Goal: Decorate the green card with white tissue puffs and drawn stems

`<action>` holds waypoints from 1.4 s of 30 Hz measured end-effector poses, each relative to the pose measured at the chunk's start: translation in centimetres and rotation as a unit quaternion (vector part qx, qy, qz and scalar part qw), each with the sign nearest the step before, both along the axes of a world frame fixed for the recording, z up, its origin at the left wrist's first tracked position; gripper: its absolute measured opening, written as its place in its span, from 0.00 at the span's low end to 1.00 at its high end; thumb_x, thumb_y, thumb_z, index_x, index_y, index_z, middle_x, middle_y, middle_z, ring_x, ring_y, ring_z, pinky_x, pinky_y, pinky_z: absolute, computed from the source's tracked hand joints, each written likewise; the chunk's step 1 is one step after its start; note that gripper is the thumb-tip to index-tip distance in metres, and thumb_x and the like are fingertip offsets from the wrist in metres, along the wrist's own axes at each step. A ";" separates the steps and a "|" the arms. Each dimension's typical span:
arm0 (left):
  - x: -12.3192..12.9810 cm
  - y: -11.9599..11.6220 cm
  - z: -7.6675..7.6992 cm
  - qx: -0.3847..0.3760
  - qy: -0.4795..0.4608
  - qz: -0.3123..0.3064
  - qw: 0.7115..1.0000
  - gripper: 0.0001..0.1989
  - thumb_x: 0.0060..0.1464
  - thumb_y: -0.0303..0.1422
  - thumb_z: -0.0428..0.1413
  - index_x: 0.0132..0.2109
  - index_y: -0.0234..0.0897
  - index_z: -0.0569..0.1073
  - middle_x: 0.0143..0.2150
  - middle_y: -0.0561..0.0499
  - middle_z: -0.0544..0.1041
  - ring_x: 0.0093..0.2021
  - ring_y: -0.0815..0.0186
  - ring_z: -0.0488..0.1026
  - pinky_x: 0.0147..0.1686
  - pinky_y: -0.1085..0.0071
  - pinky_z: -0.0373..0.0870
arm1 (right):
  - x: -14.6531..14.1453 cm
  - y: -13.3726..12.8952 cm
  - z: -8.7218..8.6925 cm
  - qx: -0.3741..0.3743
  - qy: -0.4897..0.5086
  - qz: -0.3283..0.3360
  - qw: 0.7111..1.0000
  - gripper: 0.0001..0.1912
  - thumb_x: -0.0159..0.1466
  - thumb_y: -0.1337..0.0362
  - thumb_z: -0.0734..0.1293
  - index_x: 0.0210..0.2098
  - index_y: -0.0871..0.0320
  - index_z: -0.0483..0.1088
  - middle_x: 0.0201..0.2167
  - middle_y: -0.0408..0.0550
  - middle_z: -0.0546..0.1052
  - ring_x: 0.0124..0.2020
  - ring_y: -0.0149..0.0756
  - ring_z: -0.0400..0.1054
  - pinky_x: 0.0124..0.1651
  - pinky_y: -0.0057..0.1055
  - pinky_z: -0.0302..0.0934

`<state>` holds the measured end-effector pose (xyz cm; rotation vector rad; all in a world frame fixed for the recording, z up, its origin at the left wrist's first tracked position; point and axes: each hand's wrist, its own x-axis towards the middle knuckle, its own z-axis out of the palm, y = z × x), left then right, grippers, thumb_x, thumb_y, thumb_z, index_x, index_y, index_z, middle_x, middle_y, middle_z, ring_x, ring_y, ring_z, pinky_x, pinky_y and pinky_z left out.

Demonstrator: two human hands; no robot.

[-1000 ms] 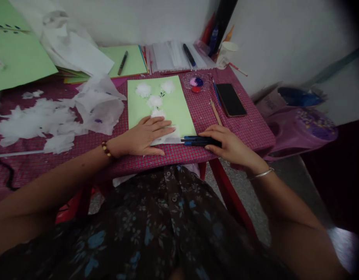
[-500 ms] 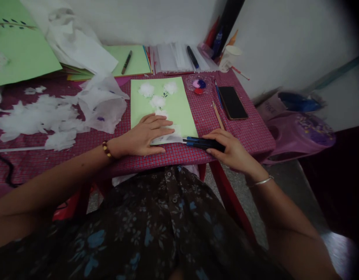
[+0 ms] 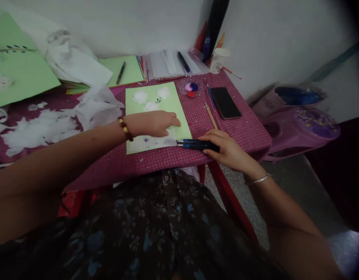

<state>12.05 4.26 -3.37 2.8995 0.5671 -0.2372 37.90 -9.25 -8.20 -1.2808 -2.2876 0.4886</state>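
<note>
A light green sheet (image 3: 182, 112) with white tufted flowers (image 3: 140, 97) lies on the checked cloth. My left hand (image 3: 160, 122) is over the middle of this sheet, its fingers bent downward and partly hidden. A white paper strip with purple smudges (image 3: 151, 143) covers the sheet's near edge. My right hand (image 3: 218, 146) is closed around a black and blue tool (image 3: 195, 144), whose metal tips touch or overlap the strip's right end. Just beyond that hand lies a wooden stick (image 3: 211, 116).
White tissue pieces (image 3: 41, 130) lie at the left. A phone (image 3: 226, 102), a paint dish (image 3: 191, 88) and a paper cup (image 3: 220, 60) are at the right. Green papers, pens and plastic packets line the wall.
My left hand has lifted off the near strip and moved up and right over the sheet, uncovering the purple smudges. The view has shifted slightly; my right hand still holds the tool.
</note>
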 end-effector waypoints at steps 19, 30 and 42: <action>5.1 3.1 -0.7 -0.098 -0.017 0.105 0.989 0.05 0.44 0.29 0.56 0.25 0.36 0.76 0.19 0.51 0.72 0.22 0.66 0.66 0.25 0.68 0.60 | 3.4 2.2 -0.4 0.039 -0.009 -0.021 0.999 0.18 0.65 0.64 0.65 0.55 0.51 0.69 0.49 0.51 0.75 0.53 0.49 0.69 0.56 0.52 0.63; 5.6 3.1 -1.7 -0.042 0.001 0.150 0.988 0.11 0.52 0.29 0.51 0.31 0.34 0.78 0.23 0.54 0.74 0.25 0.71 0.66 0.26 0.73 0.61 | 4.5 4.6 -0.3 0.037 -0.032 -0.007 0.999 0.20 0.64 0.67 0.66 0.56 0.48 0.69 0.51 0.50 0.77 0.54 0.48 0.69 0.58 0.55 0.62; 2.7 -0.7 -1.0 0.013 -0.186 0.098 0.978 0.17 0.65 0.36 0.44 0.46 0.33 0.75 0.43 0.43 0.77 0.43 0.60 0.73 0.43 0.64 0.66 | 4.8 5.7 0.4 0.010 -0.046 0.007 0.999 0.21 0.65 0.67 0.65 0.57 0.49 0.69 0.54 0.49 0.75 0.56 0.46 0.68 0.59 0.54 0.62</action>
